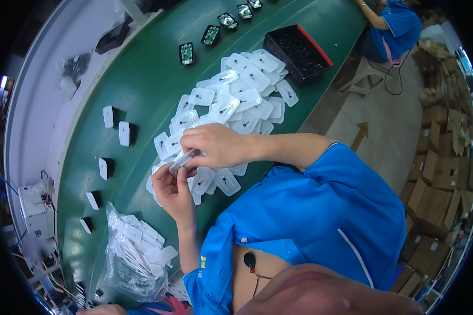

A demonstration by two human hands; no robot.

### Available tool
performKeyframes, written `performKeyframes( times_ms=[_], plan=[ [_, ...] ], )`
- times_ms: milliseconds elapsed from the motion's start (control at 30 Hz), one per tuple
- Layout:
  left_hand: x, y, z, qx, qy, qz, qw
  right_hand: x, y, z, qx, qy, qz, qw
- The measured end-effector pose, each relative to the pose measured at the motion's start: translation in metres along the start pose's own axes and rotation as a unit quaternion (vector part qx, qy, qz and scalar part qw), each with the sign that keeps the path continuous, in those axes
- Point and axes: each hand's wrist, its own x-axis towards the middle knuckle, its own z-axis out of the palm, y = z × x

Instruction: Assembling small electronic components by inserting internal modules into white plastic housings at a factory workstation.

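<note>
Both hands meet over a heap of white translucent plastic covers, each with a small dark part in its middle. Between them is one such plastic cover, tilted on edge. My right hand pinches its upper end with thumb and fingers. At the lower end, the thumb and curled fingers of my left hand grip it. Under and around the hands, more loose covers lie on the green table.
Beyond the heap stands a black bin with a red edge. Open black cases with circuit boards line the far side; white-topped black cases sit left. A clear bag of white covers lies near. Another person sits at upper right.
</note>
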Motion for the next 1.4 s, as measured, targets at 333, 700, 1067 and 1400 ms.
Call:
performKeyframes(
  times_ms=[333, 700, 1067, 1400],
  plan=[
    [0.055, 0.001, 0.006, -0.162, 0.014, -0.108, 0.981, 0.021, 0.009, -0.013, 0.206, 0.071, 0.111, 0.97],
    [0.2, -0.064, 0.018, 0.198, -0.026, -0.003, 0.98, 0.163, 0.169, -0.059, -0.422, 0.081, 0.141, 0.892],
    [0.275, -0.106, 0.017, 0.417, -0.125, 0.042, 0.899, 0.216, 0.177, -0.068, -0.382, -0.28, 0.338, 0.813],
    [0.227, -0.115, 0.009, 0.511, -0.072, 0.209, 0.83, 0.181, 0.21, -0.062, -0.022, -0.02, 0.116, 0.993]
  ],
)
